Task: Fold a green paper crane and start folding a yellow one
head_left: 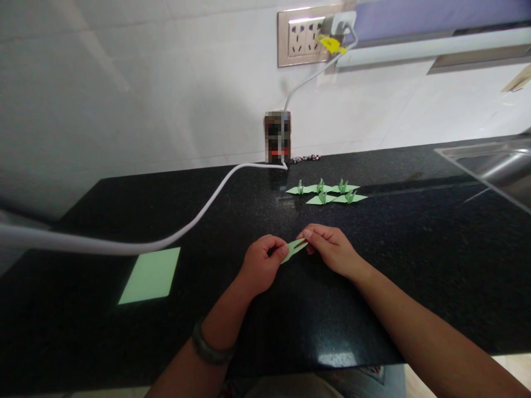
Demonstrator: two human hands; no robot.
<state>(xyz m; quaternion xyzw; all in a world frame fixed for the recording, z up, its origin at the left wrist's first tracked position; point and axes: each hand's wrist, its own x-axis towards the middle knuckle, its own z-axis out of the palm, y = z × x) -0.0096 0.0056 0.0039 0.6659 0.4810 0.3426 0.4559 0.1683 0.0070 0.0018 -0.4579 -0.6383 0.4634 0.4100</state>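
A folded piece of light green origami paper (pixel 293 249) is held just above the black countertop, between both hands. My left hand (pixel 264 261) pinches its left end between thumb and fingers. At the narrow right end, where a slit separates two points, my right hand (pixel 327 246) has its thumb and fingertips closed on the paper. Beyond the hands stand several folded green paper cranes (pixel 323 196), set in two rows with wings spread. Flat on the counter to the left lies a stack or sheet of square green paper (pixel 151 276).
A white cable (pixel 207 207) runs across the left side and up to a plug in the wall socket (pixel 305 37). A blurred-out upright object (pixel 277 136) leans at the wall beside a beaded string (pixel 306 158). A metal sink (pixel 498 171) edges the right side of the countertop (pixel 415 249).
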